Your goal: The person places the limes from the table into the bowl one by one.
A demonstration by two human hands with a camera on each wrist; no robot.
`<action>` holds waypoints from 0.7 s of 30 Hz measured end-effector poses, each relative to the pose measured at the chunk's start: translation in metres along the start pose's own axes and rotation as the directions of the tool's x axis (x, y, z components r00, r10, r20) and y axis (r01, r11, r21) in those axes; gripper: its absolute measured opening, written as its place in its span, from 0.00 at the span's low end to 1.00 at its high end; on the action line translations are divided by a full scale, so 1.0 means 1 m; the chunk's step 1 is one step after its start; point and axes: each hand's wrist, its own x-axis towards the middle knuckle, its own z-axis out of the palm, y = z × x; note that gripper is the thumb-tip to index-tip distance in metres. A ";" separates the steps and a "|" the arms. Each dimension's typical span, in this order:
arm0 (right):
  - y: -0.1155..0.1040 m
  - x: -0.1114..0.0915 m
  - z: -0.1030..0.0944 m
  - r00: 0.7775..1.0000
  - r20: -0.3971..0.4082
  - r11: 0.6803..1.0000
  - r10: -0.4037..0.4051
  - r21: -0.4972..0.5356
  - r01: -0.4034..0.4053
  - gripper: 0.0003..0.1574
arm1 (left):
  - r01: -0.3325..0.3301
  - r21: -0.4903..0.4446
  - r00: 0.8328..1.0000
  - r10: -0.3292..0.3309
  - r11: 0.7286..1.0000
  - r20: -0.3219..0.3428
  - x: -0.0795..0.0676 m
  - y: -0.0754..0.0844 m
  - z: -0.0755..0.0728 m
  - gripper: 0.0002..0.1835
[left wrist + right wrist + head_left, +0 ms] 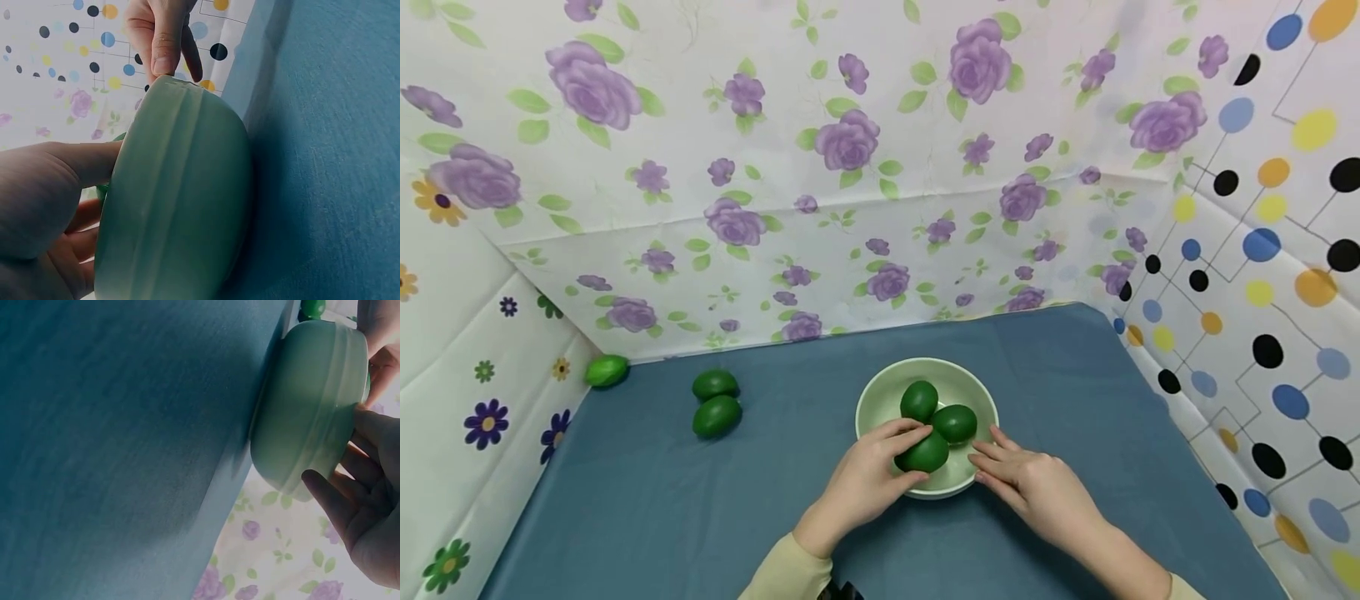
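Observation:
A pale green bowl (872, 404) stands on the blue cloth with three dark green oval fruits in it. My left hand (868, 471) reaches over the near left rim and holds the nearest fruit (927, 454) between thumb and fingers. The other two, an upper fruit (919, 401) and a right-hand fruit (955, 424), lie against each other behind it. My right hand (1037, 487) holds the bowl's right rim, some fingers over the edge. In the left wrist view, the bowl's outer wall (181, 187) hides most of the fruit.
Two more dark green fruits, one behind (715, 384) and one in front (717, 417), lie together left of the bowl. A brighter green fruit (606, 370) lies at the table's far left corner. Patterned sheets (820, 200) enclose the blue cloth (647, 500) at the back and sides.

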 end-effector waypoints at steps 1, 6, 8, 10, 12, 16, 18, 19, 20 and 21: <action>-0.001 0.000 0.000 1.000 -0.004 1.000 0.002 -0.001 -0.002 0.21 | 0.005 0.008 1.000 -0.005 1.000 0.018 0.001 0.000 0.000 0.34; -0.002 0.000 -0.001 1.000 -0.015 1.000 0.017 -0.007 -0.018 0.21 | 0.031 0.011 0.992 -0.032 0.999 0.124 0.009 0.001 -0.001 0.33; -0.003 0.000 -0.001 1.000 -0.016 1.000 0.024 -0.007 -0.024 0.21 | 0.039 0.009 0.988 -0.040 0.999 0.152 0.012 0.002 0.000 0.32; -0.003 0.000 0.000 0.999 -0.016 1.000 0.029 -0.004 -0.029 0.21 | 0.042 0.018 0.985 -0.044 0.999 0.168 0.013 0.002 0.001 0.32; -0.003 0.000 0.001 0.999 -0.017 1.000 0.031 0.001 -0.031 0.21 | 0.043 0.026 0.983 -0.046 0.999 0.179 0.015 0.003 0.002 0.32; -0.004 0.000 0.001 0.999 -0.012 0.999 0.040 0.002 -0.040 0.22 | 0.035 0.029 0.979 -0.040 0.999 0.199 0.018 0.004 0.004 0.31; -0.004 0.000 0.001 0.999 -0.010 0.999 0.044 -0.003 -0.044 0.22 | 0.024 0.030 0.978 -0.030 0.999 0.208 0.020 0.004 0.005 0.31; -0.004 0.000 0.001 0.999 -0.009 0.999 0.045 -0.006 -0.045 0.22 | 0.021 0.029 0.977 -0.027 0.999 0.213 0.021 0.004 0.005 0.31; -0.005 0.000 0.001 0.999 -0.007 0.999 0.044 -0.008 -0.044 0.22 | 0.019 0.030 0.976 -0.025 0.999 0.216 0.021 0.004 0.006 0.31; -0.005 0.000 0.001 0.999 -0.006 0.999 0.044 -0.009 -0.044 0.23 | 0.017 0.032 0.975 -0.023 0.999 0.220 0.022 0.004 0.007 0.31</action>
